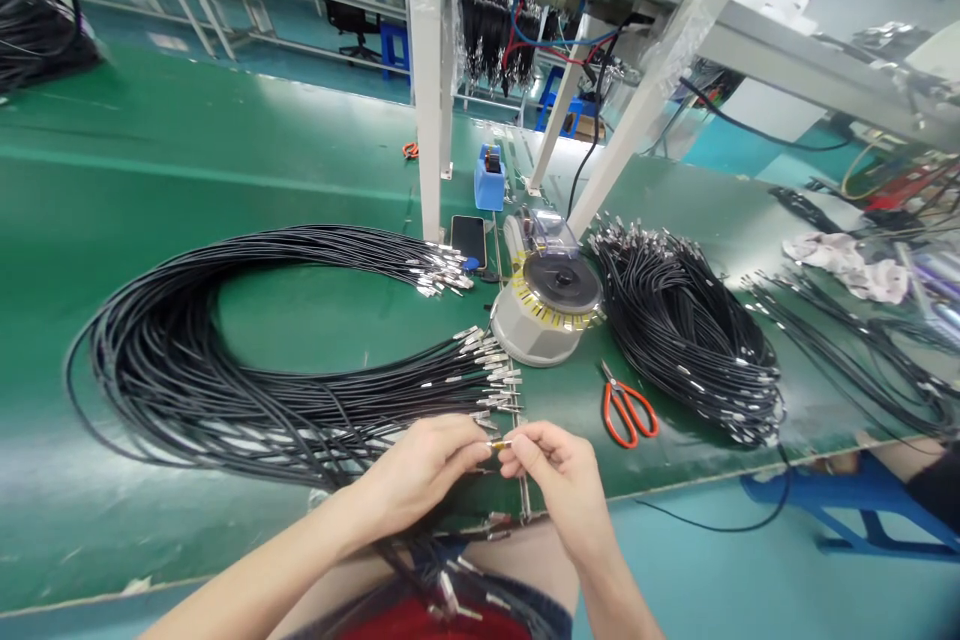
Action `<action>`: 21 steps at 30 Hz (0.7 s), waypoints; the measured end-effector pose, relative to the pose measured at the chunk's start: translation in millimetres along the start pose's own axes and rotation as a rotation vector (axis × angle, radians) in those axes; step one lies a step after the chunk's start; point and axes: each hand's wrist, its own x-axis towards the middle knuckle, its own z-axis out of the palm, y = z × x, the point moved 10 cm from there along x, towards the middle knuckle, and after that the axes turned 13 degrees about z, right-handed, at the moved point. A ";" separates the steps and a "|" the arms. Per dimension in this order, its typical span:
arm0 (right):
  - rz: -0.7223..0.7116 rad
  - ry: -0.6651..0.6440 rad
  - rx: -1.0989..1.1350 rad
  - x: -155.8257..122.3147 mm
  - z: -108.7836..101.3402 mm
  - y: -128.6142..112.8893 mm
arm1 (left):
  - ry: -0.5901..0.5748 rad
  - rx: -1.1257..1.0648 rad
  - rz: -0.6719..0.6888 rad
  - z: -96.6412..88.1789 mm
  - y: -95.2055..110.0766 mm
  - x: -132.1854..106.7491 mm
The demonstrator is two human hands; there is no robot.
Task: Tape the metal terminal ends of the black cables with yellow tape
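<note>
Between my two hands is a small metal connector with a yellow-brown band (499, 445). My left hand (427, 465) pinches it from the left side. The fingertips of my right hand (559, 470) close on its right end. Just beyond my left hand lies a long curved bundle of black cables (172, 350), its silver connector ends (495, 370) fanned out toward me. Several more cable ends (450, 590) hang over my lap at the table edge. The cable leading to the held connector is hidden by my hand.
Red-handled cutters (626, 410) lie right of my hands, near a round dispenser with yellow strips (544, 320). A coiled cable bundle (690, 340) sits further right. Behind are a phone (469, 240), a blue tape dispenser (490, 182) and white shelf legs (426, 80). A blue stool (862, 510) stands at right.
</note>
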 end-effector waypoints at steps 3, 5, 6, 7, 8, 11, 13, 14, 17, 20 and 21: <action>-0.050 0.023 -0.132 -3.2 -1.5 -7.0 | -0.007 -0.039 0.035 3.6 7.9 2.5; -0.084 0.020 -0.194 -6.0 0.0 -11.5 | -0.003 -0.064 0.041 3.6 10.7 3.5; -0.086 0.001 -0.195 -6.9 2.1 -12.2 | -0.005 -0.077 0.039 3.6 11.1 3.7; -0.078 -0.024 -0.180 -7.4 4.6 -11.8 | -0.008 -0.093 0.035 3.7 10.9 3.8; -0.064 -0.048 -0.157 -7.7 7.1 -10.8 | -0.009 -0.108 0.031 3.6 10.5 3.8; -0.034 -0.079 -0.126 -7.7 10.7 -8.8 | -0.009 -0.148 0.020 3.8 8.5 3.6; -0.029 -0.100 -0.180 -6.6 9.8 -8.6 | -0.028 -0.154 0.020 6.6 8.9 2.2; -0.030 -0.114 -0.225 -5.2 7.4 -8.7 | -0.051 -0.140 0.029 9.5 10.3 0.7; -0.058 -0.034 -0.318 6.1 -22.4 -15.1 | -0.153 -0.046 0.059 21.9 15.4 -8.6; -0.138 0.306 -0.237 22.2 -86.3 -36.7 | -0.218 -0.017 0.046 31.4 14.5 -21.9; -0.175 0.430 -0.193 25.8 -106.9 -45.9 | -0.224 -0.038 0.039 32.9 13.8 -25.7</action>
